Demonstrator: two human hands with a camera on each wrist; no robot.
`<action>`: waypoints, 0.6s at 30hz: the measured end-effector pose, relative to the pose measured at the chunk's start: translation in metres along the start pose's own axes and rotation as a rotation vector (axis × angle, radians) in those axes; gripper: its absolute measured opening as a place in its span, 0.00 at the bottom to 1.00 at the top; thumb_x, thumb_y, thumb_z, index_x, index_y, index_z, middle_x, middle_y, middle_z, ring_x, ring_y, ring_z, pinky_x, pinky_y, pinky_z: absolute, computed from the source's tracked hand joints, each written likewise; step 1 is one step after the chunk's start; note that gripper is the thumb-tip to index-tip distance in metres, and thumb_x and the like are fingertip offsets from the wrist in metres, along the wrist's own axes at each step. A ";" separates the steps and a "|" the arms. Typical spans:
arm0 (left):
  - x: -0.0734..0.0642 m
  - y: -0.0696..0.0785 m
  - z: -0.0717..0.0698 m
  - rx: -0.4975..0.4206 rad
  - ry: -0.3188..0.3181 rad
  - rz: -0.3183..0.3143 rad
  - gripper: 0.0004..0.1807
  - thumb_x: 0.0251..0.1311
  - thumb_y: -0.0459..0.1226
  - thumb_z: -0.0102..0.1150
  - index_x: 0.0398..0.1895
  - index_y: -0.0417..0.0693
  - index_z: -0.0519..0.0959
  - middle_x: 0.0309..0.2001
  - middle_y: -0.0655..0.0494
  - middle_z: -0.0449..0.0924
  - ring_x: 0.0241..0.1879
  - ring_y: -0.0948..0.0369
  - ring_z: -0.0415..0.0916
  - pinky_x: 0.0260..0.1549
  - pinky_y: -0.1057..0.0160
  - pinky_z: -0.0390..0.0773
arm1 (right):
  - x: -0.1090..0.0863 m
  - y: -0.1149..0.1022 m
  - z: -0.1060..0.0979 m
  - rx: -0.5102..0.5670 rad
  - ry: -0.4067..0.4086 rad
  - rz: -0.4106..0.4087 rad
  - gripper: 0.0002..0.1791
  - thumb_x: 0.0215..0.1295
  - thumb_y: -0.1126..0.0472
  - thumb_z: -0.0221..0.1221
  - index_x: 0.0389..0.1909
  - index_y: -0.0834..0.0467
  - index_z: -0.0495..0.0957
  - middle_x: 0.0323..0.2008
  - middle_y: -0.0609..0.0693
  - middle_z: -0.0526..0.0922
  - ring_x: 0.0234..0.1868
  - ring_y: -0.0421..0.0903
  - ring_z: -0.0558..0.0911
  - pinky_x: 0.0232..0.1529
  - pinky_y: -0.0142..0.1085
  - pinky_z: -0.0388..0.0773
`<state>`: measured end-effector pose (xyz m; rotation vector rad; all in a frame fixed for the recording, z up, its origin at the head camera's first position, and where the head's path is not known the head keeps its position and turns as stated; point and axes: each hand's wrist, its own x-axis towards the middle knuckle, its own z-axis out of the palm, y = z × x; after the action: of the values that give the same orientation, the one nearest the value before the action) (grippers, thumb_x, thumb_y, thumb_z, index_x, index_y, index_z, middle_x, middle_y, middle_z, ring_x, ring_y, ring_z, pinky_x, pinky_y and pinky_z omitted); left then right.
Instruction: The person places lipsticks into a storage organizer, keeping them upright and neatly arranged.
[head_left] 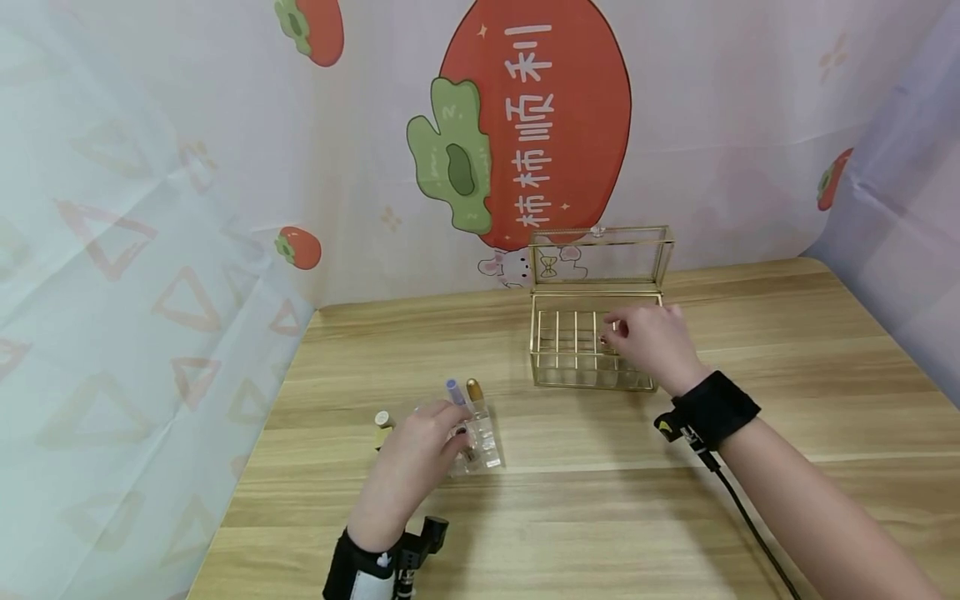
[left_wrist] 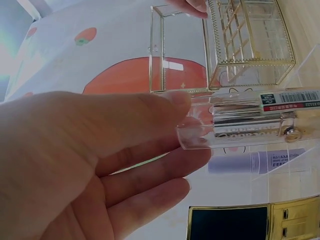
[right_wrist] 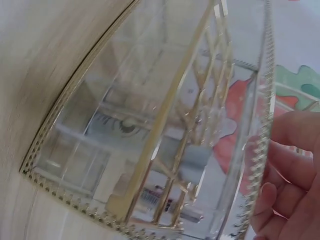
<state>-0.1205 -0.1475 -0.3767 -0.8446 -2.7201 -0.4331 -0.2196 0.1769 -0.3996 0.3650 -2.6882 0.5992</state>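
My left hand (head_left: 423, 442) is over a clear acrylic holder (head_left: 491, 442) at the left front of the table. Its thumb and index finger pinch the clear end of a lipstick tube (left_wrist: 250, 120) with a barcode label. A lilac tube (head_left: 455, 392) and a gold-capped tube (head_left: 474, 389) stand beside it. My right hand (head_left: 652, 337) is at the right of a gold-framed glass box (head_left: 555, 371) with its lid up. Its fingers curl loosely near the rim, with nothing visible between them. Inside the box a labelled tube (right_wrist: 150, 197) shows through the glass.
A gold grid (head_left: 566, 333) divides the box into compartments. The raised glass lid (head_left: 600, 258) stands before the printed curtain (head_left: 375, 167). Left of the left hand, a white-topped tube (head_left: 383, 419) is partly hidden. A black cable (head_left: 750, 521) trails from the right wrist.
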 end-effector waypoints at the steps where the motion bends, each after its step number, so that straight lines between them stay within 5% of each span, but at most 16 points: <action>1: 0.000 0.000 0.000 0.003 0.008 0.004 0.15 0.43 0.31 0.73 0.38 0.42 0.84 0.35 0.53 0.85 0.33 0.62 0.79 0.28 0.65 0.84 | -0.001 -0.001 0.000 -0.004 0.009 0.000 0.10 0.57 0.59 0.62 0.35 0.59 0.87 0.14 0.45 0.76 0.20 0.44 0.74 0.36 0.51 0.63; 11: 0.003 0.000 -0.004 -0.001 0.085 0.064 0.13 0.45 0.29 0.71 0.37 0.43 0.83 0.36 0.52 0.85 0.36 0.60 0.80 0.31 0.62 0.85 | -0.005 -0.018 -0.006 0.106 0.027 -0.050 0.09 0.58 0.60 0.60 0.33 0.58 0.87 0.19 0.47 0.82 0.18 0.42 0.72 0.34 0.46 0.66; 18: 0.007 0.002 -0.003 -0.040 0.108 0.049 0.11 0.50 0.29 0.69 0.38 0.45 0.81 0.35 0.53 0.84 0.38 0.60 0.81 0.35 0.62 0.85 | -0.009 -0.036 -0.008 0.245 -0.039 -0.074 0.08 0.58 0.62 0.61 0.35 0.60 0.86 0.20 0.48 0.79 0.21 0.42 0.71 0.25 0.36 0.68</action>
<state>-0.1249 -0.1433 -0.3714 -0.8697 -2.5952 -0.5088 -0.1977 0.1507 -0.3834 0.5431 -2.6297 0.9106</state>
